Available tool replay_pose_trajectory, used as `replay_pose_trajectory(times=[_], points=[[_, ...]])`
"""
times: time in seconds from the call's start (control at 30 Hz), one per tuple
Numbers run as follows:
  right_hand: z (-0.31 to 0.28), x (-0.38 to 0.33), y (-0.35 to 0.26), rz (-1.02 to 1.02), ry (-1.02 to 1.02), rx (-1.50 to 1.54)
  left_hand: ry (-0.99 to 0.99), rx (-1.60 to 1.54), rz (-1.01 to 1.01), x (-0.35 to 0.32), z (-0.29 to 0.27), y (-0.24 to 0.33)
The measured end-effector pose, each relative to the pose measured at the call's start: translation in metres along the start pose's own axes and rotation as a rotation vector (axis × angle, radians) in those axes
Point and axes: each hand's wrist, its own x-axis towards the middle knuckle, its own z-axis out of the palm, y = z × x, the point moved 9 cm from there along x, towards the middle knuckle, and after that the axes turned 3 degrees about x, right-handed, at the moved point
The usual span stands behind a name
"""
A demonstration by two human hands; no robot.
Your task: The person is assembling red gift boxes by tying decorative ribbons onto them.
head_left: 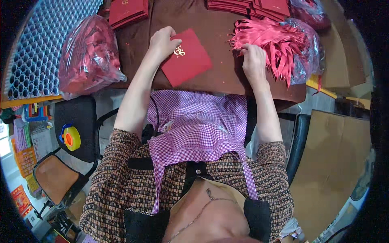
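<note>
A square red card or flat pouch [187, 60] with a gold emblem lies tilted on the brown-covered table. My left hand [163, 43] grips its upper left edge, thumb on the face and the other fingers curled behind. To the right spreads a thick bundle of red ribbons [272, 36], its loose ends hanging toward the table's front edge. At the left side of that bundle is my right hand [254, 62], its fingers closed in a pinch on a ribbon end; the fingertips are partly hidden.
A clear plastic bag of red pieces [91, 56] stands left, by a rack of round tubes [38, 48]. Stacks of red pouches lie at the back left [127, 12] and back right [239, 8]. A chair [75, 133] is at left, cardboard [332, 170] at right.
</note>
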Motion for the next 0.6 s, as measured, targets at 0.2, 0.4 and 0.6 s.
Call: replay_pose_trajectory(times=[0.2, 0.4, 0.6], points=[[-0.029, 0.012, -0.011, 0.137, 0.079, 0.075, -0.191, -0.396, -0.109, -0.010, 0.005, 0.001], [-0.048, 0.005, -0.030, 0.298, 0.147, 0.358, -0.272, -0.577, -0.124, -0.034, 0.015, 0.056], [-0.037, -0.013, -0.029, 0.424, 0.174, 0.542, -0.324, -0.773, -0.175, -0.047, 0.056, 0.078]])
